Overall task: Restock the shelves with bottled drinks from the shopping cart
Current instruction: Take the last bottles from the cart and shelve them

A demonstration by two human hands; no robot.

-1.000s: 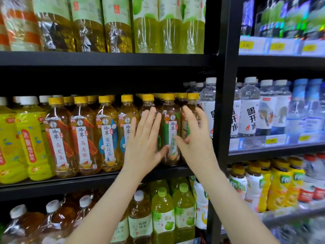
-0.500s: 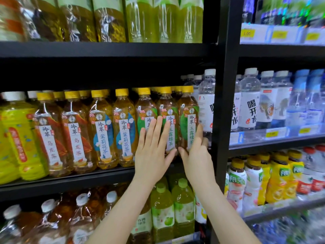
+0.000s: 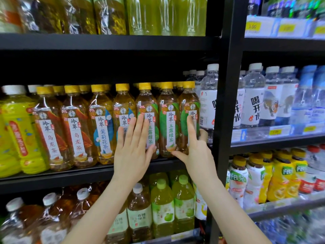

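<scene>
Shelving unit [image 3: 226,103]: black frame, fills the whole view; upright post at 3 o'clock of centre splits tea bays from water bays.
Middle shelf [image 3: 88,171]: front row looks full w/ no gap showing; big yellow bottles at 9 o'clock, then yellow-cap teas, then clear water bottles [image 3: 208,103] by the post.
Top shelf, 12 o'clock: large green and amber bottles, only lower halves seen.
Bottom shelf, 6 o'clock: amber and green bottles, white and green caps, looks stocked.
Right bays, 3 o'clock: water and blue bottles w/ price tags; yellow and red drinks below.
Green-label tea bottles [image 3: 168,120]: 3 upright side by side at centre, right end of the tea row, touching each other.
Left hand [image 3: 133,152]: fingers spread, flat against the leftmost green-label bottle and its neighbour at 9 o'clock; not clasping anything.
Right hand [image 3: 197,154]: wrapped round the rightmost green tea [image 3: 189,120], forefinger up its label, other fingers behind it, thumb reaching toward 9 o'clock at the bottle bases.
Cart: not in view, so remaining stock can't be told.
Progress: this tea appears already placed; hands seem to be squaring the row. Judged: this spot nearly done, rest of task unknown.
</scene>
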